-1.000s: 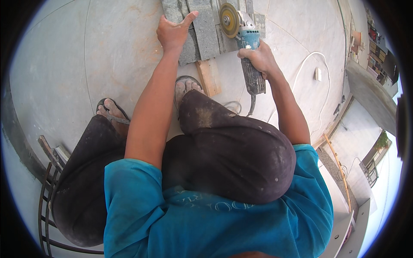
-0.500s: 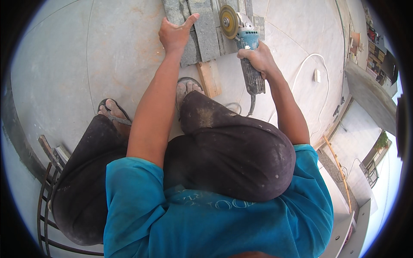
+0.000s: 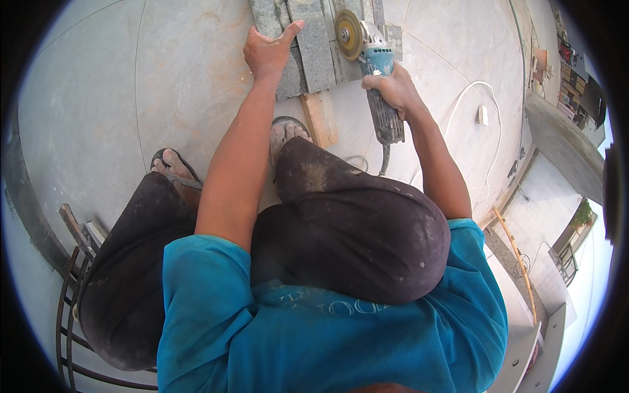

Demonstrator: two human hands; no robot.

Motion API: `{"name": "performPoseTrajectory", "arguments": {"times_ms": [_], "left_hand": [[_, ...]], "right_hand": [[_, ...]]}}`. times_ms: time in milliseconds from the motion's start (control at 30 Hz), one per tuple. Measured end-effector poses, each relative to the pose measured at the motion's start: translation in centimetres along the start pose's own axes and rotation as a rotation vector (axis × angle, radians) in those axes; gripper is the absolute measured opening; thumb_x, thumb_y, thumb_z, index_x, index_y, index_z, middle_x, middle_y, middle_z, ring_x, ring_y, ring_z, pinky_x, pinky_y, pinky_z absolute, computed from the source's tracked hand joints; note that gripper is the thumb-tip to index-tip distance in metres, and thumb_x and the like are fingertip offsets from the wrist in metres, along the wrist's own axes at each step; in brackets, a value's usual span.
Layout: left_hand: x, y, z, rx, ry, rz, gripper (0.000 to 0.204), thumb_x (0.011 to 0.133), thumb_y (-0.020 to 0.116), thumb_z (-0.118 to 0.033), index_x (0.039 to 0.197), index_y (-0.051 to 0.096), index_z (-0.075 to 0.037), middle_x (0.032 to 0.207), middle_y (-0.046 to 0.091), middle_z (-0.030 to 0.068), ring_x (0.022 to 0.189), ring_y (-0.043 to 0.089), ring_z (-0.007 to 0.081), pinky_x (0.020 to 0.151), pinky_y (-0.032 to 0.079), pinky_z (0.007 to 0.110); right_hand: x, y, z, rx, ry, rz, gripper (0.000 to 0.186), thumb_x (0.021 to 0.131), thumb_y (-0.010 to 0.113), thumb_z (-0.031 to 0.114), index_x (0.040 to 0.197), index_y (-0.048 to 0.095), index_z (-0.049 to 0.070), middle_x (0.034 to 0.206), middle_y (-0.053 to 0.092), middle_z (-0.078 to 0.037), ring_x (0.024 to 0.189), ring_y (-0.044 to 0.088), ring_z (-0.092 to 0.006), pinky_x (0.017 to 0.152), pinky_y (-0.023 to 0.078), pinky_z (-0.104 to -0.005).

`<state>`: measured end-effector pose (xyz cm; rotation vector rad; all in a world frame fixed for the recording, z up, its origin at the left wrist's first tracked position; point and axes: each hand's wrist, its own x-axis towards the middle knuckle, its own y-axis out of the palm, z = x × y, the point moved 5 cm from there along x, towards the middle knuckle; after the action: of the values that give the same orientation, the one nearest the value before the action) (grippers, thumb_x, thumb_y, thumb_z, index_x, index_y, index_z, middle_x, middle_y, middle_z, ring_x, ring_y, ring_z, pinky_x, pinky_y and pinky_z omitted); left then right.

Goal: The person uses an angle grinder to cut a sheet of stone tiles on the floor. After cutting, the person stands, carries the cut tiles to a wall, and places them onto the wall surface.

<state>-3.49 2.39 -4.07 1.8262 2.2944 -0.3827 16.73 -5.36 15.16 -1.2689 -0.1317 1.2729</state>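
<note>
Two hands busy — right hand (image 3: 397, 90) wrapped round the angle grinder (image 3: 377, 59), left hand (image 3: 267, 54) thumb-out at the grey stone slabs (image 3: 318, 65), fingers hidden, so can't tell its grip. Yellowish disc (image 3: 348, 35) sits ahead of the right hand; can't make out what's cut or left.

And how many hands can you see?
2: the left hand, fingers mostly out of sight, is at the grey stone pieces; the right hand is wrapped around the teal-and-black grinder.
</note>
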Motion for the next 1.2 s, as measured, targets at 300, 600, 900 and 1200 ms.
{"name": "performPoseTrajectory", "arguments": {"times_ms": [300,600,900,1200], "left_hand": [[0.0,-0.1,-0.2,0.002,0.013,-0.011,0.088,0.065,0.087,-0.072,0.103,0.063,0.003,0.096,0.072,0.0198,0.094,0.072,0.0348,0.085,0.057,0.046],[0.2,0.0,0.2,0.0,-0.002,0.003,0.087,0.065,0.088,-0.07,0.104,0.063,0.004,0.1,0.072,0.0208,0.096,0.072,0.0356,0.086,0.057,0.046],[-0.3,-0.1,-0.4,0.009,-0.01,0.009,0.088,0.065,0.086,-0.073,0.105,0.063,0.003,0.101,0.072,0.0212,0.097,0.071,0.0364,0.086,0.056,0.048],[0.2,0.4,0.3,-0.005,-0.067,0.059,0.086,0.067,0.091,-0.061,0.115,0.062,0.004,0.11,0.071,0.0194,0.105,0.07,0.0314,0.092,0.055,0.043]], "right_hand": [[-0.7,-0.1,-1.2,0.005,0.049,0.008,0.05,0.069,0.075,0.016,0.115,0.063,-0.002,0.097,0.069,-0.013,0.088,0.066,-0.0226,0.079,0.054,-0.0382],[-0.4,0.1,-1.0,-0.009,-0.016,-0.005,0.04,0.07,0.074,0.015,0.105,0.063,-0.002,0.09,0.066,-0.011,0.08,0.063,-0.0201,0.072,0.053,-0.0364],[-0.6,-0.1,-1.5,0.028,0.016,0.009,0.038,0.072,0.074,0.015,0.104,0.062,-0.001,0.089,0.066,-0.01,0.077,0.063,-0.0193,0.07,0.054,-0.0364],[-1.2,-0.1,-1.8,-0.023,0.024,0.013,0.041,0.07,0.074,0.016,0.106,0.064,-0.001,0.092,0.067,-0.011,0.082,0.065,-0.0209,0.074,0.054,-0.0367]]}}
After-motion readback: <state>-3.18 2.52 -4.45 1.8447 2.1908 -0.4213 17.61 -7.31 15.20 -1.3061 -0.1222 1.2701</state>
